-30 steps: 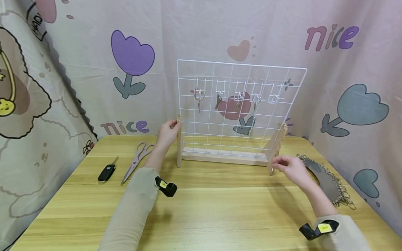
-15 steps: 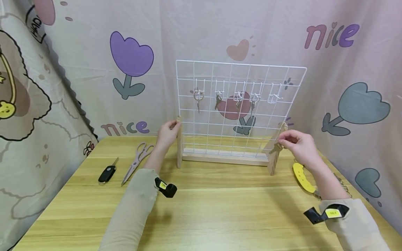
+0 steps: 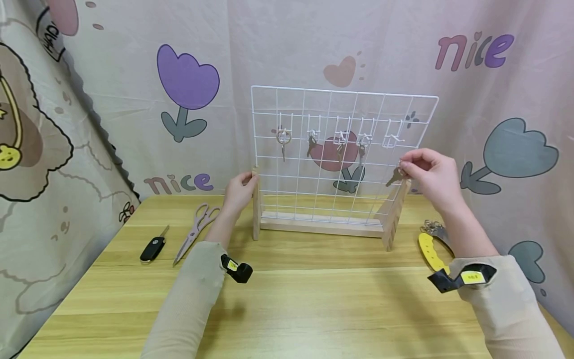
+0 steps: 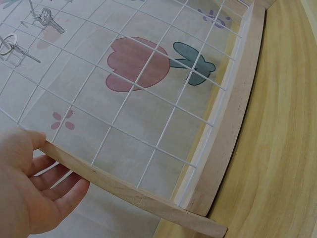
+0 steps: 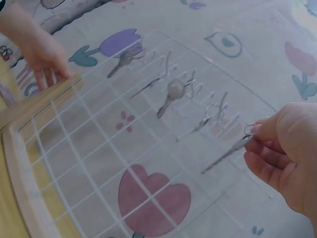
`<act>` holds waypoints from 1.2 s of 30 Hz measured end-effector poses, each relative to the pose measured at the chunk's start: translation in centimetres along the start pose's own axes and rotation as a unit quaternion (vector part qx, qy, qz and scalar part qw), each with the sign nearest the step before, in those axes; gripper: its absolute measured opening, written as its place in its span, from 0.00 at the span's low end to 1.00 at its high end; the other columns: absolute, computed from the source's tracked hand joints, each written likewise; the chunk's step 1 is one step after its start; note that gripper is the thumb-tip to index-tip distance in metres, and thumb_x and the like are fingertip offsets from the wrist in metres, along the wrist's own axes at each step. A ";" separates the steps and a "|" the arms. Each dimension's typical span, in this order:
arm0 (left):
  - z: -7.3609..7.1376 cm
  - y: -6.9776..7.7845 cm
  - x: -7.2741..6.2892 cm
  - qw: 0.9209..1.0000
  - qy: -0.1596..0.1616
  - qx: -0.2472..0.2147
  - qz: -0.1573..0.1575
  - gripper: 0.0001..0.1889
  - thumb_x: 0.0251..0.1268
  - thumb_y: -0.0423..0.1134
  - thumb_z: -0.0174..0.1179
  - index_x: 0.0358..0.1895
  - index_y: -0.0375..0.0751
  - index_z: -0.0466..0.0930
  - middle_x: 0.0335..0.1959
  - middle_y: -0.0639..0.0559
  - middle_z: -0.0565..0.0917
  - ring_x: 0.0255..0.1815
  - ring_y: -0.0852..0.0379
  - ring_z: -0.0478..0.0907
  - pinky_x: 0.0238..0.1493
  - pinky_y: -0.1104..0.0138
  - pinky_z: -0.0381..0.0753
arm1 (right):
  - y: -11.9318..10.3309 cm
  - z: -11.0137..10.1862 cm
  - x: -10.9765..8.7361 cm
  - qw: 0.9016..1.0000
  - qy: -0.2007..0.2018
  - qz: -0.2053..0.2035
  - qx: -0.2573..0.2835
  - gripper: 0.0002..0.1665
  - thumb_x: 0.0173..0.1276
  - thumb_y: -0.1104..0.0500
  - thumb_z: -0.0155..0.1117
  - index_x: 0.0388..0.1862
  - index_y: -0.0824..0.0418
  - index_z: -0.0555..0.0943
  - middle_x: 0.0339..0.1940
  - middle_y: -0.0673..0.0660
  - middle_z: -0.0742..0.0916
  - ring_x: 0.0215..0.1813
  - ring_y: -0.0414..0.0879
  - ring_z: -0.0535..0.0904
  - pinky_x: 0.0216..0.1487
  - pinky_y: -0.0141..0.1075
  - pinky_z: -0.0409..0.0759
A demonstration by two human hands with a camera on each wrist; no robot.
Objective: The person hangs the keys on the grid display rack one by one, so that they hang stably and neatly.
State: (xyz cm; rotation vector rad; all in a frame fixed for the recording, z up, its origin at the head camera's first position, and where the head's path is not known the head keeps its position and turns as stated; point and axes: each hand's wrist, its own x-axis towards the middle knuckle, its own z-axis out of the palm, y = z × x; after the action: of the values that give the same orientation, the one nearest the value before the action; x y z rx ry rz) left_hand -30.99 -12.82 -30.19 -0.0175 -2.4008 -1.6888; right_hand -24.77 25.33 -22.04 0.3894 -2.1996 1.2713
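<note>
A white wire grid rack (image 3: 329,93) stands in a wooden base (image 3: 320,228), with several keys on rings hanging from its hooks. My left hand (image 3: 238,192) grips the top of the left wooden upright (image 4: 133,196), thumb on one side and fingers on the other. With thumb and fingers my right hand (image 3: 432,177) pinches a key (image 3: 395,176) by its ring (image 5: 250,129), in front of the grid's right edge. The key points down and to the left. Above and left of it, the rightmost hook (image 3: 392,142) carries no key.
On the table's left lie scissors (image 3: 196,234) and a black car key (image 3: 153,249). At the right, partly behind the right forearm, is a yellow-handled curved thing (image 3: 431,253) with small metal rings at its far end. A patterned curtain (image 3: 287,45) hangs behind the table.
My right hand has risen from beside the foot of the right upright to above its top, carrying the key. The left hand stays on the left upright.
</note>
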 end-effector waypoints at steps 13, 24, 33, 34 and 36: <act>-0.1 -0.3 0.1 1.000 -0.001 0.000 -0.006 0.25 0.71 0.46 0.49 0.65 0.35 0.65 0.60 0.40 0.71 0.63 0.46 0.66 0.62 0.58 0.67 | -1.4 -0.1 2.3 0.998 0.045 0.047 0.017 0.10 0.66 0.60 0.59 0.43 0.64 0.80 0.30 0.45 0.81 0.32 0.36 0.78 0.37 0.19 0.76; 0.1 -0.3 0.2 1.000 0.003 0.007 -0.004 0.25 0.70 0.47 0.49 0.64 0.35 0.66 0.60 0.41 0.72 0.62 0.46 0.67 0.62 0.58 0.67 | -0.8 0.2 2.8 0.993 0.037 0.092 0.062 0.10 0.67 0.61 0.58 0.44 0.64 0.79 0.32 0.46 0.80 0.33 0.36 0.77 0.38 0.20 0.77; 0.1 -0.1 0.1 1.000 0.000 0.003 -0.001 0.25 0.70 0.46 0.49 0.64 0.34 0.66 0.60 0.40 0.72 0.62 0.46 0.67 0.61 0.59 0.68 | -0.2 0.6 2.8 0.988 0.017 0.099 0.119 0.09 0.66 0.61 0.60 0.43 0.64 0.77 0.31 0.49 0.81 0.32 0.36 0.78 0.36 0.23 0.79; 0.1 -0.1 0.1 1.000 0.000 0.002 -0.002 0.25 0.70 0.46 0.49 0.64 0.34 0.66 0.60 0.40 0.72 0.62 0.46 0.67 0.61 0.59 0.68 | -0.1 0.7 2.7 0.988 0.015 0.100 0.116 0.10 0.66 0.61 0.59 0.43 0.64 0.77 0.31 0.49 0.81 0.32 0.36 0.78 0.37 0.23 0.79; 0.1 -0.1 0.1 1.000 0.000 0.003 -0.003 0.25 0.70 0.46 0.49 0.64 0.34 0.66 0.60 0.40 0.72 0.62 0.46 0.67 0.61 0.59 0.68 | 0.2 0.7 2.6 0.989 0.013 0.104 0.104 0.10 0.66 0.60 0.59 0.44 0.64 0.77 0.32 0.49 0.81 0.33 0.36 0.78 0.37 0.23 0.79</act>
State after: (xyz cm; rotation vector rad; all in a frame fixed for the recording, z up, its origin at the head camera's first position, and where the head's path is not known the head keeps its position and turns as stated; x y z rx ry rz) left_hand -31.10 -12.75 -30.33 -0.0093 -2.4089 -1.6853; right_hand -27.20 24.86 -20.88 0.2259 -2.1350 1.6168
